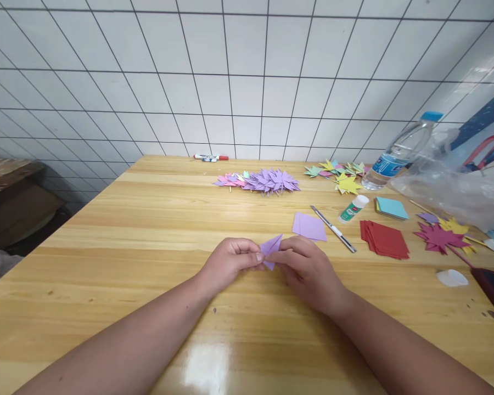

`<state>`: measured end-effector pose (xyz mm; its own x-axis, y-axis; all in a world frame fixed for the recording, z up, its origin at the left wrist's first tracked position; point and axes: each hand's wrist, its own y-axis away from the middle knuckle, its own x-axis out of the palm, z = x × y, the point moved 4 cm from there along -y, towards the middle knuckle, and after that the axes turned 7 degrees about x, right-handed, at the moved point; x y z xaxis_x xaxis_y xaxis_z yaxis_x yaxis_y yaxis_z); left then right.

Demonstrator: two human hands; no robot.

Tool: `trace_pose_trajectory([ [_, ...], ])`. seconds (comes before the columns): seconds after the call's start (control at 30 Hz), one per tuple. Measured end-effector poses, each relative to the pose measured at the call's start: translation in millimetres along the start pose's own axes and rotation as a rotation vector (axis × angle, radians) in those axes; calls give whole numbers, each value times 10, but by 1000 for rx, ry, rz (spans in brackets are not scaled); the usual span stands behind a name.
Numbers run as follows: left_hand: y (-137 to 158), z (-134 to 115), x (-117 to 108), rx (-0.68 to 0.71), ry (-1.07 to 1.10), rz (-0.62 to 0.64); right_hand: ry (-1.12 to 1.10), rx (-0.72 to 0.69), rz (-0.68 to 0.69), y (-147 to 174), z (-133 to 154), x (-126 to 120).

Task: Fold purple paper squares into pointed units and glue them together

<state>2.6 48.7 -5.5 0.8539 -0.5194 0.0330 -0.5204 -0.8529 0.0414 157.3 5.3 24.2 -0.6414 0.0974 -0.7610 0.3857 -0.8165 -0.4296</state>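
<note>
A small folded piece of purple paper [271, 247] is held between both hands, just above the wooden table. My left hand [234, 260] pinches its left side between thumb and fingers. From the right, my right hand [308, 269] grips the same paper, its fingers bent and partly hidden behind the hand. Flat purple paper squares [308, 226] lie right behind my right hand. Beside them rests a slim utility knife [333, 229]. A glue stick [353, 209] with a white cap lies a little farther off to the right.
Purple paper leaves [271, 181] are heaped at the back, with a marker [211, 158] behind. On the right are red paper squares [385, 240], blue paper squares [391, 208], a water bottle [399, 151], a magenta paper leaf [439, 237], a white cap [452, 278] and plastic wrap [444, 181].
</note>
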Motion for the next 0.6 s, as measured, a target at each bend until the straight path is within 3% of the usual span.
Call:
trace_pose_trajectory([
  [0.2,6,-28,21,30,6,6,-189,73,-46,-16,18,-35],
  [0.47,18,-40,68,86,-44,-46,-759,648,-27,36,-132,135],
  [0.6,26,-31,97,92,-85,-40,-853,772,-35,55,-126,167],
])
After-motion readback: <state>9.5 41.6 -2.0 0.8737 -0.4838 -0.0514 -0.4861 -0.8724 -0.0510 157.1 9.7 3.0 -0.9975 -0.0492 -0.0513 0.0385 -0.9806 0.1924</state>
